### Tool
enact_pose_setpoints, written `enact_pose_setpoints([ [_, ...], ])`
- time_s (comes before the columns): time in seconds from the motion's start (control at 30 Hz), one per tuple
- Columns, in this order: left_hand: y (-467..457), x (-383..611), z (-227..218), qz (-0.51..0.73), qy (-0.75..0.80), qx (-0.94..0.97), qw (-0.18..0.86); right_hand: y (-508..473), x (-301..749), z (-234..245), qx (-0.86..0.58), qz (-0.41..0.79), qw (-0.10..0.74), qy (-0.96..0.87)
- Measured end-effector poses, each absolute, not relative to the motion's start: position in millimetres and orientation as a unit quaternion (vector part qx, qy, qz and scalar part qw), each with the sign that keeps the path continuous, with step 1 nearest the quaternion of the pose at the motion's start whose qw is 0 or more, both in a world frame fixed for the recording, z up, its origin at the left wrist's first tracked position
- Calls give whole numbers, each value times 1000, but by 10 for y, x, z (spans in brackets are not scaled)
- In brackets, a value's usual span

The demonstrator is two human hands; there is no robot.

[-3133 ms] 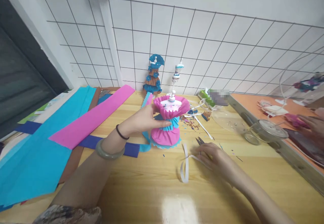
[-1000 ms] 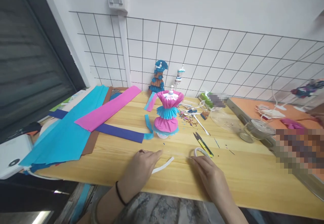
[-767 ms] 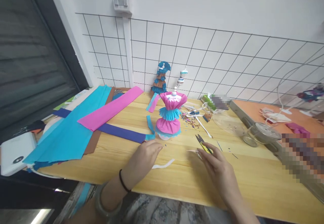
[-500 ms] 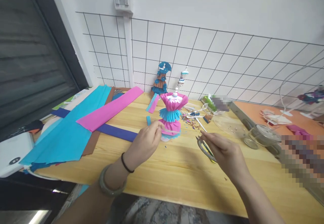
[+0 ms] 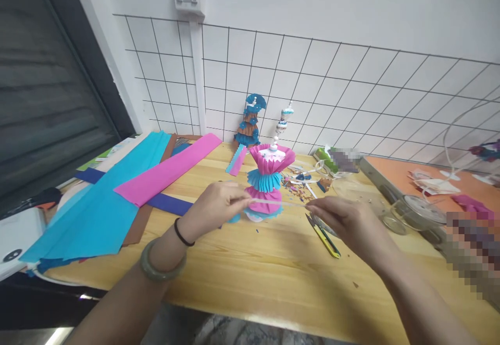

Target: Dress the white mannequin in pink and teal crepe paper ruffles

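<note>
Pink and blue ruffled dress (image 5: pixel 264 182) stands upright near the middle of the wooden counter (image 5: pixel 242 282), so I'm using that as the centre of the clock. Left hand (image 5: pixel 213 207) comes in at about 8 o'clock and right hand (image 5: pixel 347 220) at about 4, with a thin pale strip (image 5: pixel 279 202) pulled pretty much straight between them, running across in front of the dress's lower pink puff. Grip is narrow on both sides, fingertips pinching the strip. Can't tell if it actually touches the dress. Left wrist has a black hair tie (image 5: pixel 180 233) and a greyish-green bangle (image 5: pixel 162 269) on it. Yellow-handled snips (image 5: pixel 330 246) lie between 4 and 5, just below the right hand. Tiny scraps (image 5: pixel 295 186) are scattered around 3, and a green packet (image 5: pixel 325 155) sits near 2. Towards the back there's a teal and brown dress (image 5: pixel 250 125) between 11 and 12, plus a smaller white and blue figure (image 5: pixel 282 125) between 12 and 1. Around 9 it's flat stuff, basically a pink sheet (image 5: pixel 172 168) lying over a big blue sheet (image 5: pixel 89 215), with a purple band (image 5: pixel 170 203) sticking out from under the pink one
</note>
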State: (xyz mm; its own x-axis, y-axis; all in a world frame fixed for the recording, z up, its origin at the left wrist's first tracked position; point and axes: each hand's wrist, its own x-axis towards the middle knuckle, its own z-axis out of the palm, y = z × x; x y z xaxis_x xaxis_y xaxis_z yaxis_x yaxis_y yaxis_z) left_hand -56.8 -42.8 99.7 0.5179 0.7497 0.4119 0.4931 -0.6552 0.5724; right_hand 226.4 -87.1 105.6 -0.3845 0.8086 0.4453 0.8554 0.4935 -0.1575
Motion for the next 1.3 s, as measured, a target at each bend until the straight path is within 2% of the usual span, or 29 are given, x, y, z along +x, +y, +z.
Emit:
enact_pose_setpoints([
  [0.17, -501, -573, 703, 239, 343, 904, 92, -1103, 2366, 532, -446, -207, 205, -846],
  [0.23, -548, -574, 539, 192, 341, 919, 53, -1220, 2366, 306, -424, -220, 192, -857],
  [0.33, -593, -604, 406, 121, 326, 934, 79, -1357, 2311, 39, -447, -182, 154, -862],
  [0.43, -579, -657, 469, 85, 333, 930, 130, -1425, 2254, -155, -496, -160, 156, -839],
  [0.5, -527, -683, 586, 107, 365, 911, 159, -1438, 2245, -244, -529, -153, 153, -821],
  [0.63, -317, -654, 829, 237, 426, 847, 213, -1417, 2279, -283, -516, -144, 116, -837],
  [0.73, -143, -577, 958, 339, 459, 799, 192, -1388, 2276, -209, -530, -136, 103, -830],
  [0.8, -84, -526, 1020, 350, 473, 789, 178, -1372, 2254, -158, -543, -125, 98, -824],
  [0.87, -98, -481, 1049, 295, 469, 812, 182, -1356, 2236, -136, -551, -117, 103, -820],
  [1.0, -294, -374, 941, 104, 420, 887, 161, -1331, 2258, -187, -561, -130, 117, -809],
  [1.13, -490, -241, 673, 7, 452, 888, 87, -1338, 2314, -235, -558, -139, 117, -810],
  [1.3, -565, -179, 480, -79, 468, 876, 89, -1366, 2350, -213, -553, -124, 128, -814],
])
